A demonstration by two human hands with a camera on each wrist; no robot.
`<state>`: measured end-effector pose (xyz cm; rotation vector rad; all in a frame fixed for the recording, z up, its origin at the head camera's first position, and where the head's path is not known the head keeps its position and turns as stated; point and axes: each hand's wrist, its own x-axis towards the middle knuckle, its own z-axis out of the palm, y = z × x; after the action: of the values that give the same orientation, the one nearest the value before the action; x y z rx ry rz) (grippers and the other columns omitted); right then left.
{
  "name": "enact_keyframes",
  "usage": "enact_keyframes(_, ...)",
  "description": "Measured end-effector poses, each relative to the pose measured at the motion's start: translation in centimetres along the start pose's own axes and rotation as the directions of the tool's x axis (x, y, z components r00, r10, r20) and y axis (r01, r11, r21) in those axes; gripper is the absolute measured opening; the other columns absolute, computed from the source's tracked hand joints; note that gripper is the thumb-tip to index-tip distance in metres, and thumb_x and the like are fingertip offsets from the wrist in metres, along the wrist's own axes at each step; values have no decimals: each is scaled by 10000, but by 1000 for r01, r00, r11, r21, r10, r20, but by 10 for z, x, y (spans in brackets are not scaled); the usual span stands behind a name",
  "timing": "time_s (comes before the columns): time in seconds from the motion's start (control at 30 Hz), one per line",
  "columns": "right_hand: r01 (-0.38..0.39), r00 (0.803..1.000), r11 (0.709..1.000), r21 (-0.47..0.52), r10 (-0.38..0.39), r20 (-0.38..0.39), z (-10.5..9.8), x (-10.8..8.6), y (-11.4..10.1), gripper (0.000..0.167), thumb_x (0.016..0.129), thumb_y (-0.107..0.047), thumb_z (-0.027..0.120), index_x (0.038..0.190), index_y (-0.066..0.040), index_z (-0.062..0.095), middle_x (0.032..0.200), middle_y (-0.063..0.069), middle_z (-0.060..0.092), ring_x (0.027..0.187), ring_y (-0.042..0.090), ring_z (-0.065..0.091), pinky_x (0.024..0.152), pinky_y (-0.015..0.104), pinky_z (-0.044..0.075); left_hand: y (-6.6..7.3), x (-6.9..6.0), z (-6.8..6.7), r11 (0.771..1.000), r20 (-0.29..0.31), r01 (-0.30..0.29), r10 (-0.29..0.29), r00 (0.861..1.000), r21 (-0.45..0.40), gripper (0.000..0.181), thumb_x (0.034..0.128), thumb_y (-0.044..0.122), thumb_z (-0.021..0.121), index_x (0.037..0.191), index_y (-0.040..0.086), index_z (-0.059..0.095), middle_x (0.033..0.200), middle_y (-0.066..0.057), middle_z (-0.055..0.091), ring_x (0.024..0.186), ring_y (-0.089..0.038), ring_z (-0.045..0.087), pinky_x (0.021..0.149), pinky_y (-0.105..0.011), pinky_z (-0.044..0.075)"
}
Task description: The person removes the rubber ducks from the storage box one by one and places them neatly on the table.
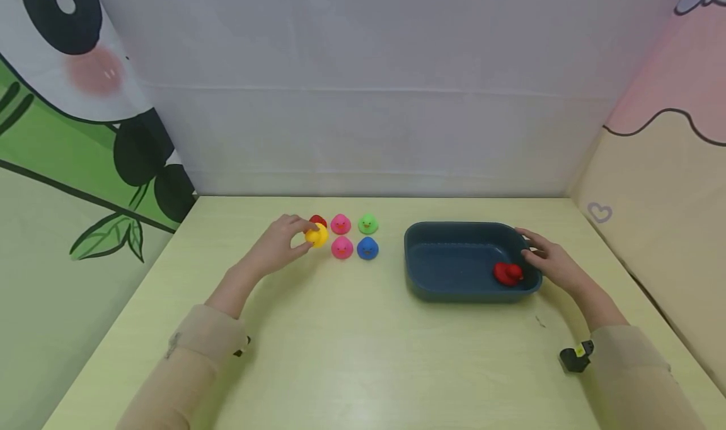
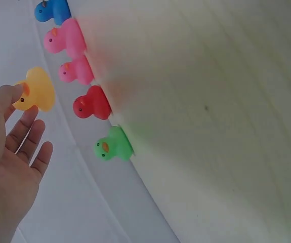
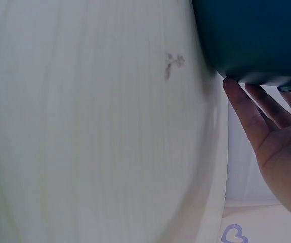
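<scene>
A yellow rubber duck (image 1: 316, 235) is pinched between thumb and fingers of my left hand (image 1: 278, 244); the left wrist view shows this duck (image 2: 40, 90) held off the table. Beside it stand a red duck (image 1: 317, 219), partly hidden, two pink ducks (image 1: 341, 224), a green duck (image 1: 368, 224) and a blue duck (image 1: 367, 248). At the right, my right hand (image 1: 553, 263) holds the right edge of a dark blue plastic basin (image 1: 416, 263), thumb over the rim and fingers against the outer wall. Inside the basin lies another red duck (image 1: 507, 273).
The pale wooden table (image 1: 363, 354) ends at a white cloth backdrop (image 1: 363, 127). Printed panels stand at the left and right sides. A small dark mark (image 1: 540, 321) shows on the tabletop below the basin.
</scene>
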<state>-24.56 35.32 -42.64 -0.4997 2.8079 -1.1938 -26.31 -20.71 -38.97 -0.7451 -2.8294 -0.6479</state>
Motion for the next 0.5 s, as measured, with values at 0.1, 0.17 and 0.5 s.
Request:
enact_keyframes(0.1, -5, 1000, 1000, 0, 5, 3, 0, 1, 1, 525, 994, -169, 456, 1469, -46, 270, 1459, 315, 288, 1210, 604, 367, 924, 627, 393, -9, 3, 5, 999, 54, 38, -38, 998, 14, 328, 845, 161, 700, 1158, 94, 628, 1029, -49, 609, 1025, -270, 514, 932, -456, 440)
enact_keyframes(0.17, -6, 1000, 1000, -4, 6, 2, 1, 1, 2, 523, 994, -170, 454, 1468, -46, 271, 1459, 311, 291, 1211, 600, 371, 924, 624, 393, -14, 5, 8, 999, 80, 47, -48, 996, 14, 331, 848, 164, 698, 1163, 93, 628, 1033, -55, 609, 1028, -283, 519, 930, -455, 441)
enact_keyframes(0.5, 3, 1000, 1000, -7, -4, -6, 1, 2, 4, 517, 992, -160, 455, 1463, -38, 279, 1451, 315, 301, 1209, 595, 378, 929, 623, 385, -25, 13, 16, 991, 211, 131, -130, 969, 9, 325, 874, 174, 661, 1190, 115, 616, 1059, -63, 593, 1024, -274, 512, 913, -444, 454)
